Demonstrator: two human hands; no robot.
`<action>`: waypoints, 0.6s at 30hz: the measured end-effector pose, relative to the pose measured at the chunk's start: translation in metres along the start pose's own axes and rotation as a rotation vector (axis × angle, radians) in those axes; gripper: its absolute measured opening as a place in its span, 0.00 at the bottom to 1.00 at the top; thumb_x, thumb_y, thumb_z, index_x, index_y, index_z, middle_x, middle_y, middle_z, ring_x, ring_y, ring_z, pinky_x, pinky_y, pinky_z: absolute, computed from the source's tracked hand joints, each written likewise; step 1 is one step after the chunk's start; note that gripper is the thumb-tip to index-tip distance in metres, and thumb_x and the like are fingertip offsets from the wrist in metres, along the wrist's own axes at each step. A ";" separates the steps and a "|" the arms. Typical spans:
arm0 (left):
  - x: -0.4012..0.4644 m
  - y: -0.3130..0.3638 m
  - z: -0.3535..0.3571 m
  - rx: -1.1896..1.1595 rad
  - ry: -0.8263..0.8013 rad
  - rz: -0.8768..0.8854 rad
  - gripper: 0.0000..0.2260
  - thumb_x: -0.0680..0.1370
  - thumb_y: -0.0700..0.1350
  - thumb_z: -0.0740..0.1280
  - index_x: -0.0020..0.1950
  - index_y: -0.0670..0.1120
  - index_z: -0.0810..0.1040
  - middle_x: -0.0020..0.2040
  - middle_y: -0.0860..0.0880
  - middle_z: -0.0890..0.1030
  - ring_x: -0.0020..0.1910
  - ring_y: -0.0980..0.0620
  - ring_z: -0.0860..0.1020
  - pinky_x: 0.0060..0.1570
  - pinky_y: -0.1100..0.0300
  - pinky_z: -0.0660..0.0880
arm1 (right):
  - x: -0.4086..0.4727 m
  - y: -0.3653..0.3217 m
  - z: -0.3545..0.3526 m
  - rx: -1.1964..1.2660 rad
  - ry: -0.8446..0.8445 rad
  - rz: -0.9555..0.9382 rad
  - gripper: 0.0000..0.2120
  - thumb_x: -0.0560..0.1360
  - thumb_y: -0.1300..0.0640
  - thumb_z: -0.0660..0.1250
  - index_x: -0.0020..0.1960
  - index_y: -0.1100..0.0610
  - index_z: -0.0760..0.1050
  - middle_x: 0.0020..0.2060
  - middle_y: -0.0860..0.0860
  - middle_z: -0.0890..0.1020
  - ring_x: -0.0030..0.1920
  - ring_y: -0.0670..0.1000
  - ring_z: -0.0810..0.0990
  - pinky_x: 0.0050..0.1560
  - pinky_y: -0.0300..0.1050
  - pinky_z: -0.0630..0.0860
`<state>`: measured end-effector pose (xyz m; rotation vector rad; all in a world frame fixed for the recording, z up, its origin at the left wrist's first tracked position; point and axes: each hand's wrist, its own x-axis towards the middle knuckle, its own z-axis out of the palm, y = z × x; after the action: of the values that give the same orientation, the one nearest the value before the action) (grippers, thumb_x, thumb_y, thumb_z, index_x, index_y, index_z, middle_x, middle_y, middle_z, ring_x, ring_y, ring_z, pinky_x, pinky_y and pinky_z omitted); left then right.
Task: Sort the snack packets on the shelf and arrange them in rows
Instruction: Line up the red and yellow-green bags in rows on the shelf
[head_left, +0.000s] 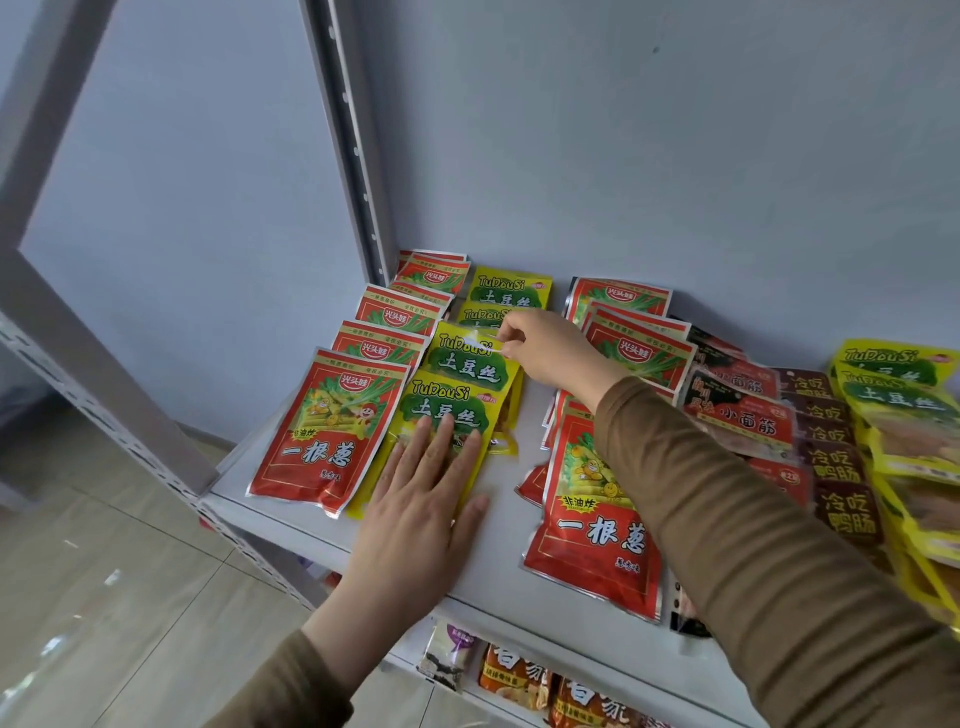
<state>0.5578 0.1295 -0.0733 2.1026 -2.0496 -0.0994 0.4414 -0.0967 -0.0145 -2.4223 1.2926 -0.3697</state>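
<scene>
Left hand (423, 499) lies flat, fingers straight and spread, pressing the lower part of the nearest yellow TuDouSi packet (448, 410) near the shelf's (498, 525) front edge. Right hand (545, 345) reaches farther back, thumb and fingertips pinching the top edge of the second yellow TuDouSi packet (470, 358), which overlaps the nearest one from behind. Two more yellow packets (506, 293) sit behind that, forming a row running to the back wall (675, 156). Just left of it, touching, runs a row of red scallion-stick packets (324, 431), overlapped like shingles, front one close to the shelf's left front corner beside the upright post (353, 156). Right of the right hand, a loose pile of red packets (631, 332) at the back, and another big red packet (592, 525) partly under the brown sleeve (727, 519), near the front edge. Bare white shelf strip lies between the yellow row and this red pile, open from the left hand's thumb back toward the right wrist. Farther right: dark gluten-snack packets (743, 415), a column of brown duck-intestine packets (841, 483), then a stack of yellow packets (898, 395) at the frame's right edge. Lower shelf (524, 654) holds orange packets (514, 675), partly hidden. Tiled floor (104, 571) at left.
</scene>
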 end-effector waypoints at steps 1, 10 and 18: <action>-0.001 0.001 0.000 0.002 0.003 -0.004 0.30 0.80 0.67 0.35 0.82 0.60 0.36 0.82 0.55 0.33 0.78 0.56 0.26 0.76 0.56 0.27 | 0.000 0.000 -0.001 -0.002 -0.006 -0.005 0.08 0.81 0.57 0.66 0.59 0.56 0.79 0.56 0.54 0.82 0.55 0.55 0.80 0.49 0.43 0.69; -0.001 0.008 0.002 -0.008 0.038 -0.034 0.32 0.79 0.70 0.32 0.82 0.63 0.38 0.83 0.58 0.36 0.78 0.56 0.26 0.76 0.55 0.30 | 0.004 -0.003 -0.004 -0.018 -0.027 -0.009 0.14 0.85 0.58 0.57 0.65 0.57 0.78 0.63 0.55 0.80 0.56 0.53 0.79 0.54 0.45 0.73; 0.007 0.004 0.003 -0.041 0.018 -0.059 0.30 0.80 0.70 0.36 0.81 0.66 0.38 0.83 0.57 0.37 0.79 0.53 0.28 0.77 0.52 0.29 | 0.022 0.000 0.002 -0.237 0.010 -0.006 0.18 0.82 0.64 0.60 0.71 0.57 0.74 0.68 0.59 0.75 0.65 0.60 0.76 0.62 0.51 0.73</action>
<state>0.5537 0.1218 -0.0750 2.1316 -1.9591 -0.1305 0.4542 -0.1147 -0.0148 -2.6211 1.4048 -0.2416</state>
